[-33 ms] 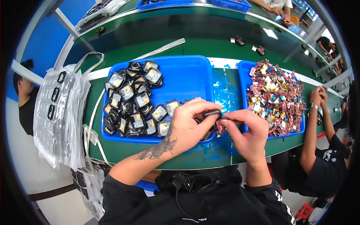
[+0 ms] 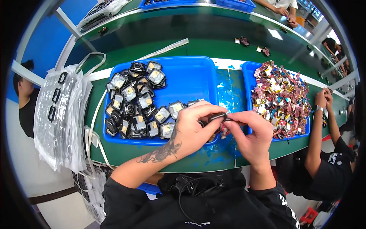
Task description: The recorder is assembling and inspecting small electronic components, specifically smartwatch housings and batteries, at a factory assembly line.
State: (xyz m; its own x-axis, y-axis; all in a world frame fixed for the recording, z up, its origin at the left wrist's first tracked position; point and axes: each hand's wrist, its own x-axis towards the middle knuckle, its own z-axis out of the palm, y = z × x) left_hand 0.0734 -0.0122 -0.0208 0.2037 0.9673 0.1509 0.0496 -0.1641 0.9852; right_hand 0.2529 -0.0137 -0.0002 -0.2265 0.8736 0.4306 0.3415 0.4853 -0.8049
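Over the gap between two blue trays, my left hand (image 2: 194, 124) grips a small black watch case (image 2: 217, 116) between thumb and fingers. Closed in a pinch, my right hand (image 2: 252, 133) meets the right end of that case. What its thumb and forefinger hold is mostly hidden. A small red circuit board (image 2: 225, 129) hangs just below the fingertips, partly covered. The left tray (image 2: 187, 76) holds a heap of black watch cases (image 2: 139, 103) with pale, glassy faces. Red boards with silvery and yellow battery packs (image 2: 280, 101) are piled in the right tray (image 2: 248, 72).
Clear plastic packing trays (image 2: 61, 118) are stacked at the left, with white strapping (image 2: 164, 49) beside them. The green bench (image 2: 198, 156) bears blue film scraps. Loose parts (image 2: 244, 41) lie farther back. A co-worker's arms (image 2: 320, 118) are close at the right; other people sit around.
The watch case has tilted slightly between my fingers, and less of the red circuit board shows below them. My arms stay in nearly the same place.
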